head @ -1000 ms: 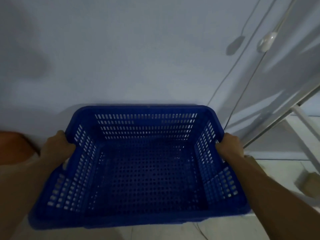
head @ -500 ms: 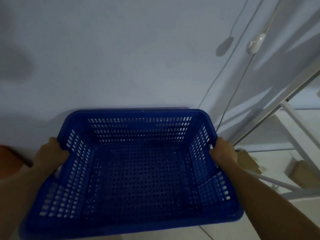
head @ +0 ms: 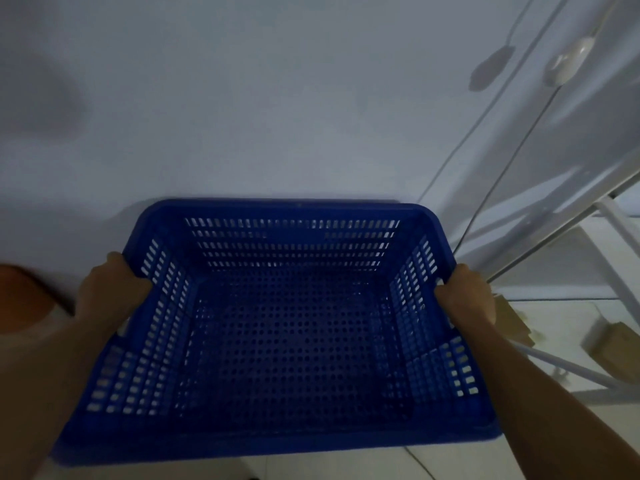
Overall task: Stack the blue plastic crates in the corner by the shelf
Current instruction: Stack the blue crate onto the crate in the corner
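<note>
A blue plastic crate [head: 287, 341] with slotted walls and a perforated floor fills the lower middle of the view, empty inside. My left hand [head: 110, 292] grips its left rim and my right hand [head: 467, 296] grips its right rim. The crate's far edge is close to the pale wall [head: 277, 98]. Whether it rests on the floor or on another crate is hidden beneath it.
A white metal shelf frame [head: 609, 244] stands at the right, with cardboard boxes [head: 606, 344] on the floor under it. Thin cables and a white inline switch [head: 568, 62] hang on the wall. An orange-brown object [head: 20, 299] sits at the left edge.
The crate has stayed in both hands while the view shifted slightly; the crate sits a little higher and farther right in the picture than half a second ago.
</note>
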